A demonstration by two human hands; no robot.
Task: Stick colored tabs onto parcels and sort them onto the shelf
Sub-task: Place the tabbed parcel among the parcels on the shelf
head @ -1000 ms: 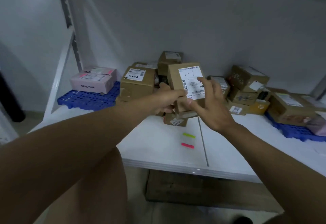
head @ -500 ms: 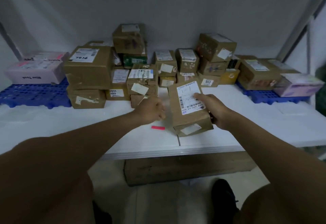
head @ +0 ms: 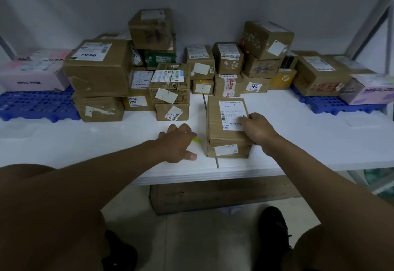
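White desk [head: 298,142] under a heap of parcels, my brown parcel [head: 226,134] flat at its front, my right hand [head: 259,129] gripping its label side, my left hand [head: 178,145] curled over a yellow tab [head: 197,140] (mostly hidden), whether pinching it I cannot tell

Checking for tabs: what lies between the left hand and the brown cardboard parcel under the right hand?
In the head view, a yellow-green tab on the white shelf.
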